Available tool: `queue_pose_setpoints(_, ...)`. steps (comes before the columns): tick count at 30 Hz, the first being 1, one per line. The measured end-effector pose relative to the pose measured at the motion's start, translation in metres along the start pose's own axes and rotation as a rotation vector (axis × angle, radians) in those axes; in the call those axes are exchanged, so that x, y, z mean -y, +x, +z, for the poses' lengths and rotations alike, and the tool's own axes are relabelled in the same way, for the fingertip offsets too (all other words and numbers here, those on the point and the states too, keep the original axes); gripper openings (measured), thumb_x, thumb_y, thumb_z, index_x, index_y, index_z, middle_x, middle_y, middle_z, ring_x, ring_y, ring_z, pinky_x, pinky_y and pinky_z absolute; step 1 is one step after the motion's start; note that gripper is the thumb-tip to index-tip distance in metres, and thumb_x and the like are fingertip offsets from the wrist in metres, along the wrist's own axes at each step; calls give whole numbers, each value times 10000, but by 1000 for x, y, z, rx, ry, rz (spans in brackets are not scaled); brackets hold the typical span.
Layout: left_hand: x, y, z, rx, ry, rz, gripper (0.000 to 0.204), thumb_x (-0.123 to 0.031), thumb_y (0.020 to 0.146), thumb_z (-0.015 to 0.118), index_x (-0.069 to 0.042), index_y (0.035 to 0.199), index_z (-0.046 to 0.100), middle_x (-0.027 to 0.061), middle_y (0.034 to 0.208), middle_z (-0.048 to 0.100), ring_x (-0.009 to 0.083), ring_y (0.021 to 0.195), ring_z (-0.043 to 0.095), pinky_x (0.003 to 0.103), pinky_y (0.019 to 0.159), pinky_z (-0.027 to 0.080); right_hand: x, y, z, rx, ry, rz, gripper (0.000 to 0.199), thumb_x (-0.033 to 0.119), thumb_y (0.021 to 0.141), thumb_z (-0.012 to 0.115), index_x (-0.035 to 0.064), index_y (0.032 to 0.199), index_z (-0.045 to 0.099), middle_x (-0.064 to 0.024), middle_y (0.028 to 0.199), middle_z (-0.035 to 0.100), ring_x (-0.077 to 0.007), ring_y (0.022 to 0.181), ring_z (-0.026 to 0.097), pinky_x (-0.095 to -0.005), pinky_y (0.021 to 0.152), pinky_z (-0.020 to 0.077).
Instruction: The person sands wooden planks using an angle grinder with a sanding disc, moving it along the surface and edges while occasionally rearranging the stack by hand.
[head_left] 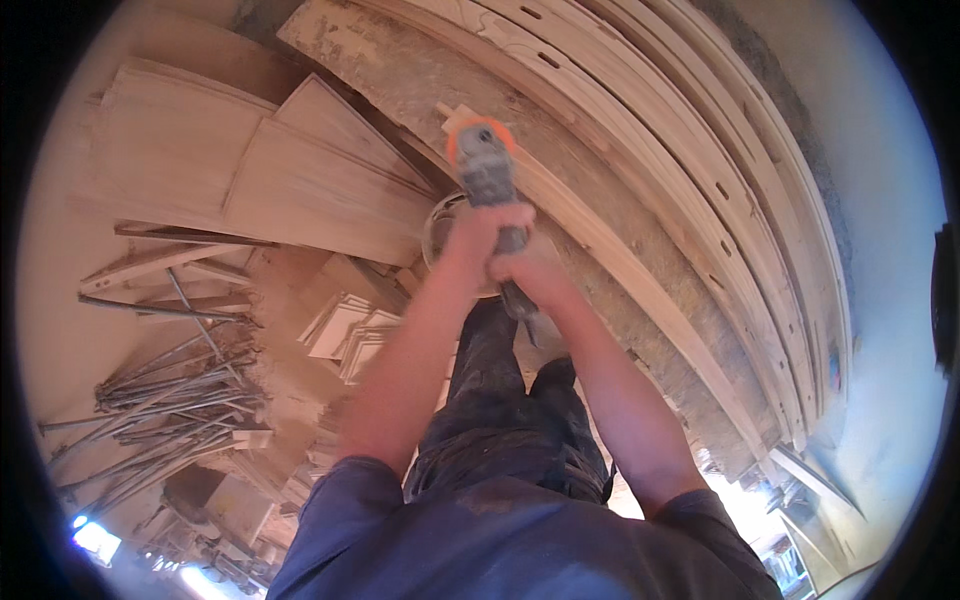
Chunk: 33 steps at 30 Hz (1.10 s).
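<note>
Both my hands are wrapped round an angle grinder, a dusty grey tool with a blurred orange disc at its far end. My left hand grips the body behind the head. Closer to me, my right hand is closed round the rear of the grinder. The disc is over the far end of a long, narrow wooden board lying on a dusty workbench. Whether disc and wood touch, I cannot tell. Partly behind my left wrist is a pale round container.
Several long slotted boards line the bench's far side by the wall. Large wooden panels lean at the left. Below them are a pile of metal rods and a stack of small wooden pieces on the floor.
</note>
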<state>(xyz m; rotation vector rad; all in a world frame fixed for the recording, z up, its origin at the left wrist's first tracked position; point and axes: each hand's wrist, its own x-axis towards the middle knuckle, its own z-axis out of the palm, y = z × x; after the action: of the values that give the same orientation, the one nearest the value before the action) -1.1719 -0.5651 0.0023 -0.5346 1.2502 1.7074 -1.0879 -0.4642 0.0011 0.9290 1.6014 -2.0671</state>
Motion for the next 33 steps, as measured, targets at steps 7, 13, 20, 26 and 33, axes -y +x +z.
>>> queue_pose_setpoints(7, -26, 7, -32, -59, 41, -2, 168, -176, 786, 768, -27, 821, 698, 73, 771, 667, 186, 654, 631, 350, 624, 510, 23, 18, 37, 19, -12, 16, 559, 80, 629, 754, 5, 1151, 569, -61, 880, 655, -160, 737, 644, -321, 652, 536)
queue_pose_setpoints(13, -12, 6, -20, -38, 180, 28, 154, -146, 751, 786, -22, 799, 707, 65, 752, 676, 175, 668, 642, 350, 638, 509, 7, -2, 30, -50, 124, 32, 421, 43, 640, 728, 12, 1042, 607, -73, 863, 665, -186, 725, 653, -339, 628, 532)
queue_pose_setpoints(20, -29, 13, -33, 2, 111, -6, 190, -164, 726, 813, -24, 801, 709, 59, 756, 680, 172, 680, 649, 340, 647, 515, 20, 7, 44, -59, 15, 61, 333, 18, 653, 703, 16, 980, 640, -65, 848, 665, -199, 732, 658, -347, 657, 531)
queue_pose_setpoints(26, -17, 1, -21, 66, 196, -22, 208, -158, 728, 821, -20, 832, 705, 58, 784, 682, 163, 695, 646, 334, 647, 514, 6, -11, 37, -79, 174, 81, 438, 89, 639, 753, 8, 1049, 622, -40, 841, 648, -156, 740, 641, -311, 677, 527)
queue_pose_setpoints(33, -32, 20, -24, 30, 213, -78, 205, -176, 749, 819, -17, 816, 709, 68, 774, 681, 178, 666, 645, 353, 614, 510, 16, 10, 41, -125, 144, 123, 498, 103, 620, 781, -1, 1077, 614, -35, 879, 668, -148, 777, 643, -308, 711, 533)
